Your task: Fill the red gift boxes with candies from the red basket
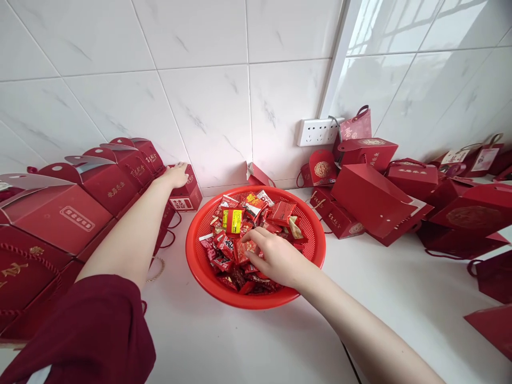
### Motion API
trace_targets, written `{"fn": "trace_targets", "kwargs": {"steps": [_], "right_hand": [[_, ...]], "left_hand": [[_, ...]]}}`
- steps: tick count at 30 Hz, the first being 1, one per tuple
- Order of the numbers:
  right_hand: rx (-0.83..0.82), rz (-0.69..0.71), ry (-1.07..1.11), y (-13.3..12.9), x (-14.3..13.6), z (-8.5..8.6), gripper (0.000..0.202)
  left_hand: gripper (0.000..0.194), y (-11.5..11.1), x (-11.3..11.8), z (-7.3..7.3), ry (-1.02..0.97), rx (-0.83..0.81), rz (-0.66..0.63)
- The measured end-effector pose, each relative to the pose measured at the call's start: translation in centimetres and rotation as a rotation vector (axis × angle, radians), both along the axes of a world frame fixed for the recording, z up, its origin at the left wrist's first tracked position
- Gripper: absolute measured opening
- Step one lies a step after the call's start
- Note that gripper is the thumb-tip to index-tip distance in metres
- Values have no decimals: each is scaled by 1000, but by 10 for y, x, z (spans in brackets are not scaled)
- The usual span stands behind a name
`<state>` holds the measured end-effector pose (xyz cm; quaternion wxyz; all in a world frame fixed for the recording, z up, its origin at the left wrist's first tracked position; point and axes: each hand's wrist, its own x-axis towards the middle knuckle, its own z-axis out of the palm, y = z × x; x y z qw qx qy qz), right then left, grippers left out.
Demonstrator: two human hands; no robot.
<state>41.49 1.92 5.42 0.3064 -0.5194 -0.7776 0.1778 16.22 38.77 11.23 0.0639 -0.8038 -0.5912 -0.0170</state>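
My left hand [176,176] lies on top of a small dark red gift box [185,196] against the tiled wall, its fingers stretched over the upper edge. My right hand [276,258] is over a round red plastic basket [193,253], its curved fingers apart and reaching among wrapped sweets. The index finger and thumb are close to a red packet [242,249]; no firm grip shows. Among the sweets, a packet with a yellow label [232,220] stands out.
Closed red gift boxes [80,213] stand stacked at left. More red boxes [380,200] lie jumbled at right, below a white power strip [318,132]. A small red box [259,175] is behind the basket. All rest on a white countertop [192,341].
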Motion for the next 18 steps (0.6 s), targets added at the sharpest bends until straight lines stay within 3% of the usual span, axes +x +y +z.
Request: {"fn": "trace_targets", "kwargs": {"steps": [7, 11, 15, 18], "right_hand": [[19, -3, -35, 2, 0, -2, 21], [36, 42, 35, 1, 2, 4, 20], [51, 166, 245, -12, 22, 31, 18], [124, 68, 341, -31, 53, 59, 19]], "left_hand": [[63, 1, 3, -4, -50, 54, 14], [60, -5, 5, 2, -103, 78, 17], [60, -17, 11, 8, -166, 112, 35], [60, -33, 21, 9, -234, 198, 22]]}}
